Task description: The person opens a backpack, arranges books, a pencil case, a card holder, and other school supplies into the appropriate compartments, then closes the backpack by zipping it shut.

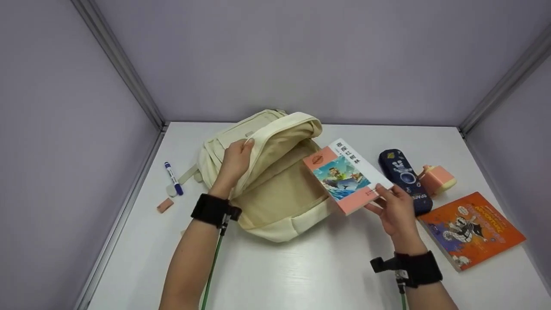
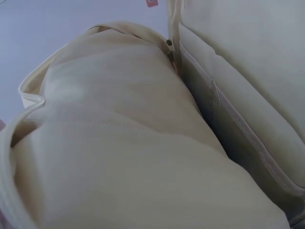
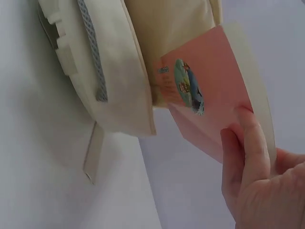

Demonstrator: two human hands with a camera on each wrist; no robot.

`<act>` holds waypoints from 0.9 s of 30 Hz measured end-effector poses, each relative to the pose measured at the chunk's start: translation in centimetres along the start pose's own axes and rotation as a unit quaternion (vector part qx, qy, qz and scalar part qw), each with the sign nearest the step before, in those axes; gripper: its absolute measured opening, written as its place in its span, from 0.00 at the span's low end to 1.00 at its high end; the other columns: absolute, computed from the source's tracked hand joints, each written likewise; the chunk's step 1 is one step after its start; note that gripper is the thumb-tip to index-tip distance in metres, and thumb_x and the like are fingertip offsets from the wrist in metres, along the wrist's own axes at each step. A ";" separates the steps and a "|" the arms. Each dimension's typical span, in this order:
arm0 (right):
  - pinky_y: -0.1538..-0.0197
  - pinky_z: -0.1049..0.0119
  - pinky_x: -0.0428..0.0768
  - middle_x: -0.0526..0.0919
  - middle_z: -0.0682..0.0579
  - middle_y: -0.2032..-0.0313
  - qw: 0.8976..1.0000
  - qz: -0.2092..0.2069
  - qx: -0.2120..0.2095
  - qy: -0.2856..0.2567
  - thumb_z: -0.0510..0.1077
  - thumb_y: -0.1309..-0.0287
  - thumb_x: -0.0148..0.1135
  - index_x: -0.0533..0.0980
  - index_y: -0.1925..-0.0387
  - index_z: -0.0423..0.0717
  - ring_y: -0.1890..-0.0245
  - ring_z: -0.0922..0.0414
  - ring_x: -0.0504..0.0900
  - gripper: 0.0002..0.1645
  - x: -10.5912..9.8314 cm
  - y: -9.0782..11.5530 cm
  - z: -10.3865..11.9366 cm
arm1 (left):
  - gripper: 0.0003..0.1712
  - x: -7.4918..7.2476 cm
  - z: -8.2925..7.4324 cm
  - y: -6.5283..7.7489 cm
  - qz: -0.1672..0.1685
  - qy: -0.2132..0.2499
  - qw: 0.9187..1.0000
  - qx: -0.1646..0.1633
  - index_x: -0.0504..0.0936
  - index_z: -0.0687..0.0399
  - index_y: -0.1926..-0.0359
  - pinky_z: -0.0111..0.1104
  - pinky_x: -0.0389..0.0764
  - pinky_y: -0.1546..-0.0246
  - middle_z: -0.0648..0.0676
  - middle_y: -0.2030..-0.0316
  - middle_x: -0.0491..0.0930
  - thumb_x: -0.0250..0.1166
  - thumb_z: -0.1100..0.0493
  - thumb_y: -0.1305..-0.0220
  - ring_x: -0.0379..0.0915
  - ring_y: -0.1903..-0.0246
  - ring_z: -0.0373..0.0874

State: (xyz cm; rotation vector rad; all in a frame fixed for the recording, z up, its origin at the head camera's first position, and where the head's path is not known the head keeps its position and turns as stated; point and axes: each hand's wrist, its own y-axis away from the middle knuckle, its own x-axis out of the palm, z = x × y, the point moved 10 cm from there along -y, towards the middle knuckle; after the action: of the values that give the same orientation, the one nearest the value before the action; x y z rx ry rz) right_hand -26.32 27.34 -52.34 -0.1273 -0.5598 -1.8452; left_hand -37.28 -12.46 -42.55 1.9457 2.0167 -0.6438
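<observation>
A cream backpack [image 1: 275,193] lies on the white table with its main compartment gaping toward the right. My left hand [image 1: 236,161] pinches the edge of its raised flap. In the left wrist view the backpack's beige lining [image 2: 119,109] fills most of the picture, and little of that hand shows. A pink and white book [image 1: 344,176] with a sea picture on its cover is gripped at its lower right corner by my right hand [image 1: 396,209], thumb on top and fingers beneath. The book's far end is at the backpack's opening. In the right wrist view its pink back cover [image 3: 214,71] shows.
Right of the book lie a dark blue pencil case [image 1: 404,181], a pink and cream bottle-like object [image 1: 437,178] and an orange book [image 1: 473,230]. On the left are a blue and white marker [image 1: 173,177], a small pinkish block [image 1: 165,205] and a pale round object [image 1: 171,191].
</observation>
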 end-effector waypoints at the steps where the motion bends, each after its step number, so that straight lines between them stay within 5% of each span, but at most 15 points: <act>1: 0.61 0.62 0.84 0.81 0.48 0.58 1.000 0.010 0.003 0.006 0.41 0.31 0.58 0.66 0.38 0.39 0.62 0.54 0.83 0.24 0.7 -0.2 -0.5 | 0.21 -0.1 0.0 0.0 -0.001 -0.001 1.000 0.001 0.67 0.52 0.76 0.35 0.63 0.69 0.50 0.79 0.59 0.49 0.52 0.22 0.60 0.74 0.46; 15: 0.62 0.61 0.84 0.79 0.43 0.58 0.995 0.076 0.068 -0.008 0.38 0.30 0.55 0.64 0.38 0.34 0.63 0.53 0.83 0.23 8.5 -3.1 -7.5 | 0.22 -0.3 -0.2 0.3 0.000 0.015 1.000 0.007 0.65 0.53 0.77 0.35 0.62 0.72 0.49 0.79 0.58 0.48 0.52 0.22 0.56 0.77 0.44; 21: 0.59 0.65 0.83 0.79 0.44 0.62 0.991 0.080 0.107 -0.015 0.38 0.30 0.56 0.66 0.53 0.34 0.65 0.56 0.84 0.12 9.9 -3.2 -8.9 | 0.22 -0.1 -0.2 0.5 0.002 0.014 1.000 0.007 0.63 0.52 0.77 0.34 0.59 0.72 0.49 0.80 0.55 0.49 0.52 0.22 0.52 0.78 0.43; 27: 0.55 0.66 0.81 0.73 0.39 0.56 0.988 0.094 0.110 0.059 0.32 0.30 0.50 0.61 0.55 0.34 0.64 0.55 0.82 0.08 10.4 -2.8 -9.3 | 0.22 0.0 -0.3 0.4 0.001 0.008 1.000 0.007 0.66 0.53 0.76 0.35 0.61 0.70 0.49 0.79 0.57 0.49 0.51 0.22 0.55 0.76 0.44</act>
State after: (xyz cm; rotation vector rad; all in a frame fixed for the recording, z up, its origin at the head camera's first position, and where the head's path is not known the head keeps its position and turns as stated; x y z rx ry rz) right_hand -30.80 14.98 -57.75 0.0757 -0.6423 -1.5851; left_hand -36.80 -12.30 -42.36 1.9674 2.0237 -0.6470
